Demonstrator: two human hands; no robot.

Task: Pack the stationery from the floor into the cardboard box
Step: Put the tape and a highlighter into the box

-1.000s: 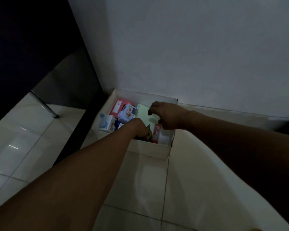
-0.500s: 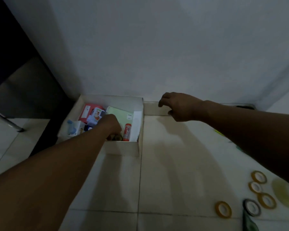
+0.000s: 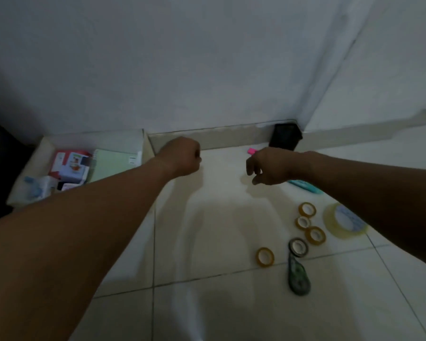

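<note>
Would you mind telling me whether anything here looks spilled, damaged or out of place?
Nothing looks spilled or damaged. Several tape rolls, a large clear tape roll and a correction tape dispenser simply lie loose on the floor, outside the cardboard box.

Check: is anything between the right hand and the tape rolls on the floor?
Nothing visible. The right hand hangs above bare tile; the small tape rolls and the large clear roll lie nearer the camera, unobstructed.

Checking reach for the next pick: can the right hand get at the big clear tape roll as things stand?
Probably yes. The right hand holds nothing, and the large clear tape roll lies flat on the floor tiles under that forearm, apart from the small tape rolls, with nothing on top.
</note>
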